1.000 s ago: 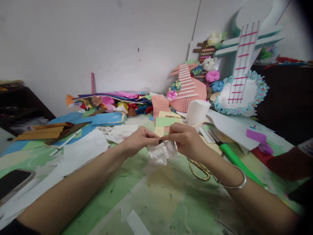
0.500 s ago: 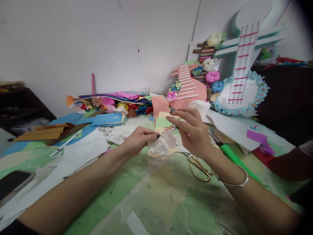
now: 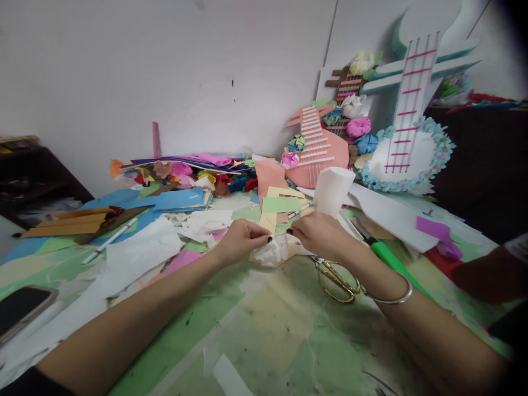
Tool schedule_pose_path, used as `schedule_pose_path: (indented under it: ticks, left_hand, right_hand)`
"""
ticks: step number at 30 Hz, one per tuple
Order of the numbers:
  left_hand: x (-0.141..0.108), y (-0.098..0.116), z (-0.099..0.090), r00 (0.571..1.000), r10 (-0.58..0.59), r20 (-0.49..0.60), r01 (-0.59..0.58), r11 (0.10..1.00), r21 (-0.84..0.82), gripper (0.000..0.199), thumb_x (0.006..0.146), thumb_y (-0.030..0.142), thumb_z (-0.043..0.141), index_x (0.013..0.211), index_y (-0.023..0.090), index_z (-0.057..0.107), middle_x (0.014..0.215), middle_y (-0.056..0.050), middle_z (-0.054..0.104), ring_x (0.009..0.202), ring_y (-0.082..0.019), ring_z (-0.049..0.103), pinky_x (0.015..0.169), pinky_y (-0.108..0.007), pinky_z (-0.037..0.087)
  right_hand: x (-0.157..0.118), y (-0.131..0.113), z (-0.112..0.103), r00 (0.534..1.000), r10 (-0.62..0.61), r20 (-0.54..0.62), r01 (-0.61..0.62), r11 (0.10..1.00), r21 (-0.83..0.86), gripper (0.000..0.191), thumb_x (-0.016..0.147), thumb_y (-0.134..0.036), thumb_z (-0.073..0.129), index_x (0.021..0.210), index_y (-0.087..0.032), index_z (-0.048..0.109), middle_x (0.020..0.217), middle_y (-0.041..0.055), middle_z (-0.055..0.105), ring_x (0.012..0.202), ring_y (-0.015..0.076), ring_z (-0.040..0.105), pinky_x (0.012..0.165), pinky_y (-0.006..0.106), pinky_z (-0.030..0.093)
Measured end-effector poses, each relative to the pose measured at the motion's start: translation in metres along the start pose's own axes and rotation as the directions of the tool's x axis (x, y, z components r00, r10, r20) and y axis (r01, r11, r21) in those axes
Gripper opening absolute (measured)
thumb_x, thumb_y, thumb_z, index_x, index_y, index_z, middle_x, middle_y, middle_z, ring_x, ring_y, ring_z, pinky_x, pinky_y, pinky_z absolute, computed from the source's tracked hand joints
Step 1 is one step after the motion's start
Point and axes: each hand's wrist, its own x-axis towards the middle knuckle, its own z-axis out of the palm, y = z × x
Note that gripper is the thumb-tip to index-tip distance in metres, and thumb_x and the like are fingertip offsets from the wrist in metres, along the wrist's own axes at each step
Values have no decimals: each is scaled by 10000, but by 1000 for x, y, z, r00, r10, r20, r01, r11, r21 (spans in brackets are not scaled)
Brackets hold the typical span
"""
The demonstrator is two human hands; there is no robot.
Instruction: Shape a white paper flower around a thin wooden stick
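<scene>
My left hand (image 3: 243, 240) pinches the upper left edge of a crumpled piece of thin white paper (image 3: 270, 254), thumb and forefinger pressed together. On the other side, my right hand (image 3: 317, 234) is closed with its fingertips at the paper's upper right edge; its lower fingers are hidden behind the back of the hand. The paper hangs just above the table, between the two hands. Beneath my right wrist lie gold-handled scissors (image 3: 337, 281). A white paper roll (image 3: 333, 190) stands just beyond the right hand.
Green and yellow paper strips (image 3: 281, 205) lie beyond the hands. To the right is a green-handled tool (image 3: 396, 267). White sheets (image 3: 142, 253), a marker (image 3: 110, 240) and a phone (image 3: 25, 308) lie left. Paper instruments, including a pink one (image 3: 325, 151), lean at the back.
My right hand has come down and left from a raised, spread-finger pose to a closed one at the paper. A thin stick seen near its fingers no longer shows. The white paper hangs lower and flatter.
</scene>
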Motion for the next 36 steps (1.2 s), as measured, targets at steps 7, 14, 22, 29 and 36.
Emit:
schedule_pose_path:
  ticks: [7,14,22,29,36]
  left_hand:
    - [4,1,-3,998,54,-41,-45,979,200,246,705,178,493,783,123,720,709,-29,684,623,-136,560,544,-197,369]
    - [5,1,-6,997,56,-60,-37,961,274,228,671,132,462,734,146,681,715,-34,678,645,-139,559,561,-204,376]
    - [7,-4,-5,1000,11,-26,-7,989,145,116,658,162,474,682,142,585,630,-2,563,596,-113,480,521,-196,339]
    - [6,-6,-4,999,-41,32,42,999,-22,84,632,198,517,682,135,541,587,24,489,545,-92,430,486,-190,296]
    - [7,-8,-4,997,-52,54,57,994,-90,106,605,217,551,661,133,517,565,30,482,524,-83,422,475,-188,282]
  right_hand:
    - [3,-8,13,992,103,-74,-103,995,-3,214,806,-195,506,646,-167,645,676,56,657,631,141,560,498,260,172]
    - [-1,-14,23,951,-62,-304,31,994,-104,182,796,-135,495,668,-158,622,652,47,634,649,146,546,520,287,173]
    - [-3,-17,23,887,-206,-412,128,969,-209,219,813,-114,481,616,-149,571,595,39,576,607,146,475,555,303,192]
    - [-3,-17,23,857,-273,-437,179,953,-243,219,824,-103,469,634,-149,568,615,38,567,632,150,441,570,309,196]
    - [-4,-17,24,840,-288,-460,195,951,-239,234,841,-120,472,637,-149,584,616,38,567,645,154,427,583,312,206]
